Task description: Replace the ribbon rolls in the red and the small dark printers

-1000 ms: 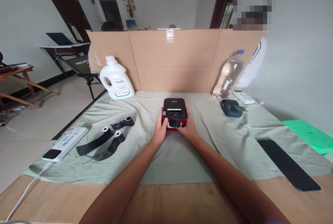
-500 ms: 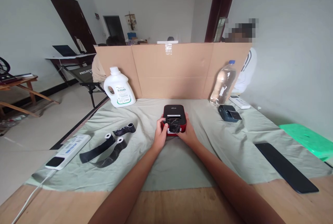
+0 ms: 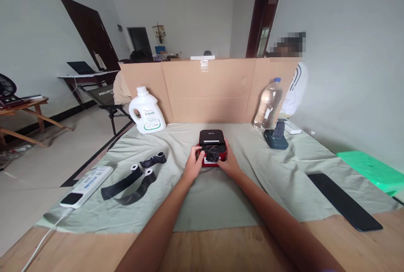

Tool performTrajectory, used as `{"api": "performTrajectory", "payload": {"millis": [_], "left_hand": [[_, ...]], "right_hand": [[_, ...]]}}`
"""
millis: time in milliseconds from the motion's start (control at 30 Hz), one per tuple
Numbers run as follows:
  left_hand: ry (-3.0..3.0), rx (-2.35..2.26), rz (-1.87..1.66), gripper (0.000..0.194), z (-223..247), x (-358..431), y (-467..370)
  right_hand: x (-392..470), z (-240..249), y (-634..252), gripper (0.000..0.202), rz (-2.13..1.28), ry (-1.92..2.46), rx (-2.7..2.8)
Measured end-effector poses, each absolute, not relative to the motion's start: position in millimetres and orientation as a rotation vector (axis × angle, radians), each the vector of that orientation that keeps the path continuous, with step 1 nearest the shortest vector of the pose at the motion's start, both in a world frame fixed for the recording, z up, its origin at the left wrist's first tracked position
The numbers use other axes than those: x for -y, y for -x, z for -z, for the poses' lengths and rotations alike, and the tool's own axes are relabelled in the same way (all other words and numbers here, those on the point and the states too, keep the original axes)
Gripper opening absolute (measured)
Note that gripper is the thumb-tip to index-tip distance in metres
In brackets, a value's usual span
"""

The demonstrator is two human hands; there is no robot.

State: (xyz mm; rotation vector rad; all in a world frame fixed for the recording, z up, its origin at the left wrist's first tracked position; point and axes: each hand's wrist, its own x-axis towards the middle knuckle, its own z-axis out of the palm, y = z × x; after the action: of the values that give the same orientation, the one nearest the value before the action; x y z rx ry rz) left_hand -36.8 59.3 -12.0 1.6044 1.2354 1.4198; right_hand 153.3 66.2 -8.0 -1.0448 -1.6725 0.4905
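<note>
1. A compact red-and-black thermal printer [image 3: 212, 135] sits mid-bench on the pale green cloth [image 3: 217, 204], in front of the upright cardboard panel [image 3: 205, 95].
2. The left hand [image 3: 193, 163] grips the printer's left side: the thumb lies on the near left corner, and a forefinger bends over the edge above it.
3. The right hand [image 3: 231, 160] grips the opposite side, fingers along the flank and thumb at the near right corner. Each grip opens only as wide as the part it clasps; the fingertips on the far sides are partly hidden.
4. A dark, creased strip [image 3: 212, 154] hangs over the printer's front, between the two thumbs.
5. To the left, well apart from the hands, lie three partly unrolled black paper rolls [image 3: 126, 183], with a white power strip [image 3: 86, 187] beyond them.
6. To the right, a dark blue portable printer [image 3: 275, 140] stands near a clear bottle [image 3: 268, 105] with a blue cap; nearer lies a black smartphone [image 3: 344, 200].
7. A white detergent jug [image 3: 147, 112] stands at the back left, near the cardboard; bare wood shows along the bench's [image 3: 202, 246] near edge.
</note>
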Motion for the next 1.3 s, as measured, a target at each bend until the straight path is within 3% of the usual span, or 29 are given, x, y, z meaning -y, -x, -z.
{"api": "performTrajectory", "payload": {"millis": [267, 433, 667, 867, 1100, 1300], "left_hand": [[-1.641, -1.189, -1.464, 0.026, 13, -58, 37], [-1.63, -1.129, -1.496, 0.029, 13, -58, 38], [-1.615, -1.057, -1.509, 0.032, 15, -57, 40], [-1.645, -1.04, -1.506, 0.034, 15, -57, 41], [-1.646, -1.007, -1.508, 0.036, 8, -53, 43], [-1.546, -0.959, -1.53, 0.04, 7, -52, 43]], "right_hand": [[-59, -9, -170, 0.059, -0.66, 1.015, 1.66], [-75, -42, -177, 0.047, -0.488, 1.172, 1.705], [-139, -101, -140, 0.029, -0.302, 1.648, 2.497], [-173, -104, -102, 0.019, -0.393, 1.894, 2.74], [-153, -120, -117, 0.025, -0.432, 1.842, 2.699], [-124, -161, -124, 0.038, -0.963, 1.379, 2.128]]}}
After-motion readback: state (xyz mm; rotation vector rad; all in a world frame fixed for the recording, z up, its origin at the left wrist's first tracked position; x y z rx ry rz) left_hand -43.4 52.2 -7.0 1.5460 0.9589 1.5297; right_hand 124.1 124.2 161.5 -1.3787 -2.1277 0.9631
